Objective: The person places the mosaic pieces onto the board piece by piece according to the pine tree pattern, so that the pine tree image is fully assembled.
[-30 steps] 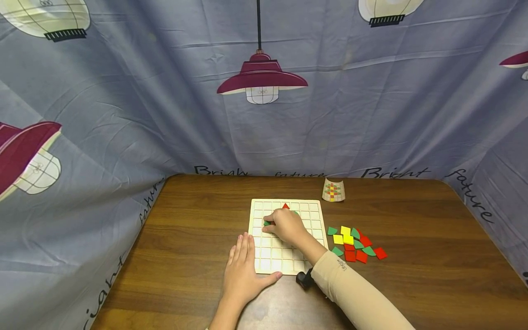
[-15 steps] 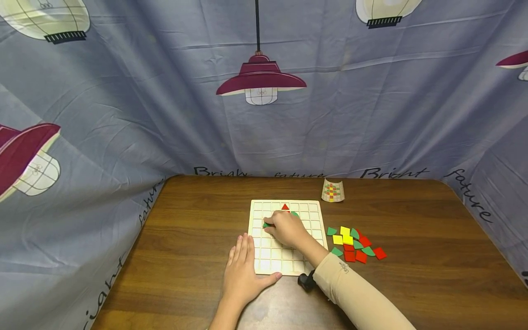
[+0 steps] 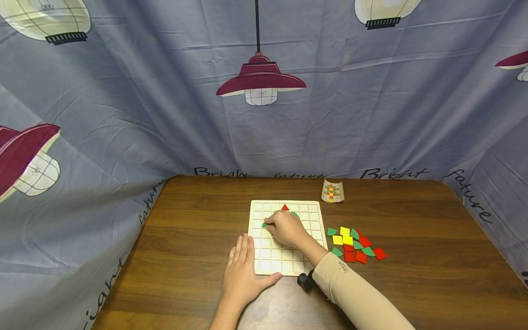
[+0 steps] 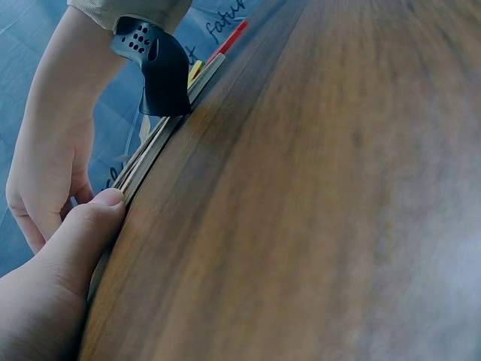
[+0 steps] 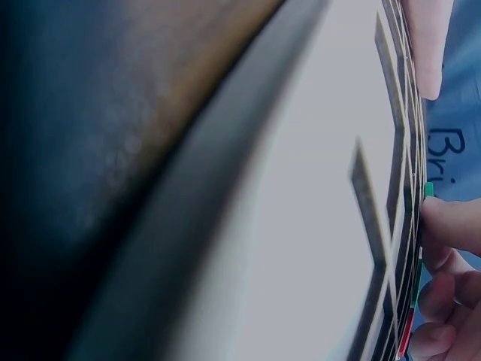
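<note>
A pale wooden grid board (image 3: 270, 266) lies flat on the table. My left hand (image 3: 243, 275) rests at its left side, fingers extended along the edge and thumb at the front edge. Over the board's left half, my right hand (image 3: 286, 228) pinches a green quarter-circle tile (image 3: 264, 224) between thumb and index finger, right at the grid. In the right wrist view, the same green tile (image 5: 429, 189) shows beside the thumb. A red triangle tile (image 3: 285, 207) lies in the top row. Just below it, another green tile (image 3: 294, 214) is partly hidden by my right hand.
Right of the board lie loose tiles: yellow squares (image 3: 337, 240), red squares (image 3: 349, 257) and green quarter circles (image 3: 332, 232). Behind them stands a small curved pattern card (image 3: 332, 191). A printed cloth (image 3: 330, 128) hangs behind the wooden table (image 3: 433, 220).
The green tile in my right hand has shifted slightly left, and its thumb and index finger have drawn closer together. My left hand stays in place.
</note>
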Motion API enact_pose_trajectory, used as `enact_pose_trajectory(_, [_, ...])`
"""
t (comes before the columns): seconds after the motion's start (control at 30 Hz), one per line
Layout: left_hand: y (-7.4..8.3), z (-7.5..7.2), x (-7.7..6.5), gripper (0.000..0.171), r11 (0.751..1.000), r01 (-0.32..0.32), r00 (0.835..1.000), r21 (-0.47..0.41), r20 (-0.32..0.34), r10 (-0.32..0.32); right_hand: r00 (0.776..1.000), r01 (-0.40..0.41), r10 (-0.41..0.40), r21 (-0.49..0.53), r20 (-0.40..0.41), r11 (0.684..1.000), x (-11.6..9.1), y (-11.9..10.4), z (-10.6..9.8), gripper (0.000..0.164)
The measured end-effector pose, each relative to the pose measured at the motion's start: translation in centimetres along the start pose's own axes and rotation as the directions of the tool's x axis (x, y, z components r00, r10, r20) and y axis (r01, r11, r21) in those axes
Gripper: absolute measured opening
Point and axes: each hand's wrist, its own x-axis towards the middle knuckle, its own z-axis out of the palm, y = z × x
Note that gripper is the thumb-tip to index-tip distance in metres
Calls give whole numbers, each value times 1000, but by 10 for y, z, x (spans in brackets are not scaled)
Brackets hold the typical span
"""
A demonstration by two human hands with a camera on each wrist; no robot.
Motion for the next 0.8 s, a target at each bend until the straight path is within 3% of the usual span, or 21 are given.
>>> enact_pose_trajectory(0.37, [0, 1, 0, 126, 1000, -1, 1000, 4, -2, 1, 996, -94, 94, 79, -2, 992, 5, 1, 0, 17])
enact_pose_trajectory(0.8, [0, -1, 0, 127, 1000, -4, 1000, 8, -13, 4, 996, -90, 90, 10, 16, 996, 3, -2, -4, 15])
